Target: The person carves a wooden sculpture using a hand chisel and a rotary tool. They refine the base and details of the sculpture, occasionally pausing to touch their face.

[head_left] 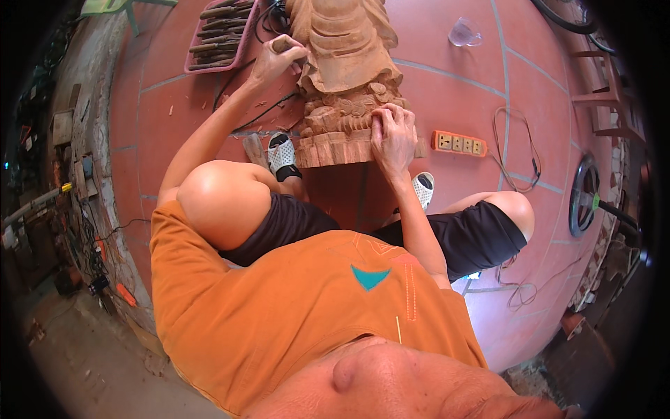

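A carved wooden statue (347, 52) with draped folds stands on the floor in front of me, its rough base (335, 149) towards me. My left hand (278, 61) is closed at the statue's left side, around a wooden-handled chisel (281, 45). Only the handle's rounded end shows clearly; the blade is hidden. At the right of the base, my right hand (394, 140) presses bent fingers against the carved wood and grips it. Between my feet the base stays upright.
A pink tray (187, 64) of several wooden-handled carving tools lies at the far left. An orange power strip (458, 143) with a trailing cord is right of the base. A clear cup (465, 33) stands farther back. Wood chips and a dark cable (269, 112) lie on the tiles.
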`<state>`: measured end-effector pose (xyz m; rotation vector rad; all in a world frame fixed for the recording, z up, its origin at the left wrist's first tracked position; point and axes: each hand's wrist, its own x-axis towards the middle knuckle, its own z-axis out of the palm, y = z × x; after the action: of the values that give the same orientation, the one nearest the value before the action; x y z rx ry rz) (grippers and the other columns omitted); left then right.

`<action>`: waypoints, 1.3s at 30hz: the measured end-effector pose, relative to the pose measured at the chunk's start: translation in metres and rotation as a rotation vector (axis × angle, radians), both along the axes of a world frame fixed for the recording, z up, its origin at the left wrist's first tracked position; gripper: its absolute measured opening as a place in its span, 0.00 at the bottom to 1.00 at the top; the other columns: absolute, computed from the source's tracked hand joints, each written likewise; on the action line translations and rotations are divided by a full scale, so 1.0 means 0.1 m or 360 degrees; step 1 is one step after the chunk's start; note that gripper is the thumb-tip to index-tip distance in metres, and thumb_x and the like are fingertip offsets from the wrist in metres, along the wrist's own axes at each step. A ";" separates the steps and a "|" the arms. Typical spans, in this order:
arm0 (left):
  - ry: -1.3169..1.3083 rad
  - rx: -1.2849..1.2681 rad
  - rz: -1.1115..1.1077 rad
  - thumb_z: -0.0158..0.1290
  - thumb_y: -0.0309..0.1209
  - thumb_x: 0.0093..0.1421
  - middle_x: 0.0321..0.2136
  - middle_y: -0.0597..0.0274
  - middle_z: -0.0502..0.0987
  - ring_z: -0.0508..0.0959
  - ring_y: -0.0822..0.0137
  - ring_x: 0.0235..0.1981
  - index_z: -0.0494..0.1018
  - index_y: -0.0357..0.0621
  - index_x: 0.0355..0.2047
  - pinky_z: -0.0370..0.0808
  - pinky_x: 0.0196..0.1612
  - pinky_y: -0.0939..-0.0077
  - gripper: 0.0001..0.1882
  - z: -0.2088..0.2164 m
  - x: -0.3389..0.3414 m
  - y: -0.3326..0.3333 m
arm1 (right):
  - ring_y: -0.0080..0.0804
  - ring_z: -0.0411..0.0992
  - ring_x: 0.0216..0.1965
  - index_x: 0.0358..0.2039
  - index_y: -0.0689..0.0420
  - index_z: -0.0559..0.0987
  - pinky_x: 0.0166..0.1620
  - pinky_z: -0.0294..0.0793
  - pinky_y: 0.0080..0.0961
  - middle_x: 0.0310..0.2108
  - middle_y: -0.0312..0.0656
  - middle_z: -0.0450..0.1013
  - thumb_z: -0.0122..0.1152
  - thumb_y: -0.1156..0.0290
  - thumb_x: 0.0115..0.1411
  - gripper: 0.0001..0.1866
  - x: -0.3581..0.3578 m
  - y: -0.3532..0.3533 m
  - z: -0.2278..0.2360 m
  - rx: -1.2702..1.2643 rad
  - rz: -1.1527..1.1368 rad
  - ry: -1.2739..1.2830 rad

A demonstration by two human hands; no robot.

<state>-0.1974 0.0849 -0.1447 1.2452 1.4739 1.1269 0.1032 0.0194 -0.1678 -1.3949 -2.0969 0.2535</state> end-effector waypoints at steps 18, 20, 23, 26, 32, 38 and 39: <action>0.0009 -0.0148 -0.0103 0.59 0.31 0.57 0.24 0.62 0.81 0.78 0.76 0.18 0.77 0.39 0.31 0.75 0.22 0.83 0.07 0.32 0.11 0.03 | 0.36 0.69 0.46 0.33 0.51 0.79 0.44 0.73 0.37 0.41 0.32 0.73 0.62 0.69 0.57 0.04 0.01 0.00 -0.02 0.0007 -0.0004 -0.0002; 0.0011 -0.0088 -0.0048 0.59 0.31 0.57 0.24 0.62 0.81 0.78 0.76 0.18 0.77 0.39 0.31 0.75 0.22 0.84 0.07 0.25 0.09 0.06 | 0.37 0.69 0.47 0.33 0.51 0.79 0.45 0.73 0.37 0.41 0.32 0.73 0.62 0.69 0.57 0.04 0.00 -0.01 -0.01 -0.0024 -0.0021 -0.0008; 0.0108 -0.0015 -0.0142 0.54 0.30 0.62 0.31 0.62 0.83 0.78 0.76 0.21 0.77 0.41 0.33 0.75 0.24 0.83 0.06 0.04 0.04 -0.05 | 0.36 0.69 0.46 0.33 0.51 0.79 0.44 0.73 0.37 0.41 0.32 0.73 0.62 0.69 0.57 0.04 0.00 -0.01 0.01 -0.0013 0.0003 0.0005; 0.0089 -0.0096 -0.0140 0.60 0.31 0.58 0.22 0.64 0.80 0.77 0.77 0.17 0.77 0.40 0.30 0.73 0.20 0.84 0.07 0.14 0.05 0.00 | 0.36 0.70 0.46 0.33 0.51 0.79 0.44 0.73 0.36 0.41 0.32 0.73 0.62 0.69 0.56 0.04 0.01 0.00 0.00 0.0027 0.0016 0.0015; 0.0045 0.0021 -0.0010 0.60 0.31 0.59 0.24 0.64 0.80 0.78 0.76 0.19 0.77 0.40 0.32 0.74 0.21 0.82 0.07 0.04 0.00 0.07 | 0.37 0.69 0.46 0.33 0.50 0.79 0.44 0.73 0.37 0.41 0.33 0.73 0.62 0.69 0.57 0.04 0.00 0.00 0.00 0.0010 -0.0008 -0.0018; -0.0020 -0.0102 -0.0039 0.59 0.29 0.60 0.25 0.63 0.81 0.78 0.75 0.19 0.77 0.40 0.30 0.75 0.22 0.82 0.06 0.07 -0.07 0.00 | 0.37 0.69 0.46 0.34 0.51 0.78 0.45 0.72 0.37 0.41 0.33 0.72 0.62 0.69 0.57 0.04 0.01 0.00 0.00 -0.0001 0.0006 -0.0005; -0.0038 -0.0078 0.0019 0.59 0.29 0.60 0.26 0.62 0.81 0.78 0.75 0.19 0.77 0.40 0.30 0.75 0.22 0.82 0.06 0.07 -0.08 0.04 | 0.37 0.69 0.46 0.34 0.51 0.78 0.45 0.73 0.37 0.41 0.33 0.72 0.62 0.69 0.57 0.04 0.01 -0.01 0.01 -0.0002 0.0003 -0.0010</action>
<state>-0.2055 0.0889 -0.1373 1.1868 1.4841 1.1034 0.1038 0.0187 -0.1666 -1.3964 -2.1034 0.2516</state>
